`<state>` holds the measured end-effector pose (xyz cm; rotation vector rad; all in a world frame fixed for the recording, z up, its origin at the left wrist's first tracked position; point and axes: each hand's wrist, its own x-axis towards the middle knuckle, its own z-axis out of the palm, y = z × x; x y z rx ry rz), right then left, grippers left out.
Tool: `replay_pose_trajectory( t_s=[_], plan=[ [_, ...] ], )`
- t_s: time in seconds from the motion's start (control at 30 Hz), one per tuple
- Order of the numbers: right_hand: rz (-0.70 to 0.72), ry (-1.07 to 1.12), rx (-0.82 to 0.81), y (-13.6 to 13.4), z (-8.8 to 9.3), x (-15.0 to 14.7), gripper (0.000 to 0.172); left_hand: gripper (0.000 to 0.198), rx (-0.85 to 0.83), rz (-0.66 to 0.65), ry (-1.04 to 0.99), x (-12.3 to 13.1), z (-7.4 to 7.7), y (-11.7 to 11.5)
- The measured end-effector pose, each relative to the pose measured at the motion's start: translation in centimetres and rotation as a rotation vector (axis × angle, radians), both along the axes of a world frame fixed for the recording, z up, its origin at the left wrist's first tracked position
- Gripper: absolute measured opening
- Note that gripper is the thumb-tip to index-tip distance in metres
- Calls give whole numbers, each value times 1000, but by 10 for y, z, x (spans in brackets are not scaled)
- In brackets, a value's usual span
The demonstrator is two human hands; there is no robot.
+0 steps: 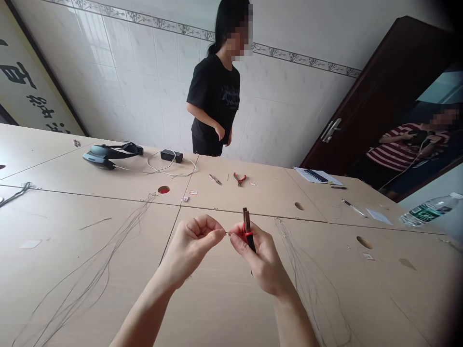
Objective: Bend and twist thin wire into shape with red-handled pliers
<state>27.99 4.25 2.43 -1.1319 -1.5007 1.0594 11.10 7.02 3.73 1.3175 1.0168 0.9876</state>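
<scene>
From my end I see two hands over the table (224, 299): the left hand (195, 238) pinches one tiny piece (228, 233) at its fingertips, meeting the right hand (262, 260), which pinches there too while gripping one pair of red-and-black pliers (248, 236). The tiny piece is held above the table, its detail too small to make out. Two bunches of thin strands lie around them, a left bunch (133, 218) and a right bunch (287, 243). Beyond, I count one second pair of pliers (239, 180), one headset (104, 156) and one black box (171, 155). One bottle (430, 210) has a green label I can't read; I can't tell its contents. Two people stand farther off; one's black T-shirt (217, 91) carries illegible lettering.
</scene>
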Motion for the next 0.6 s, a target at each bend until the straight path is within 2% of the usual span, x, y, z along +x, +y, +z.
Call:
replay_pose_trajectory(
  t_s=[0.37, 0.47, 0.6],
  plan=[
    [2, -73, 45, 0, 4, -1, 24, 21, -12, -57, 6, 1, -2, 0],
    [-16, -84, 73, 0, 5, 0, 26, 20, -16, -17, 49, 1, 0, -1],
    [-54, -96, 105, 2, 4, 4, 26, 23, 34, 63, -33, 1, 2, -3]
  ],
)
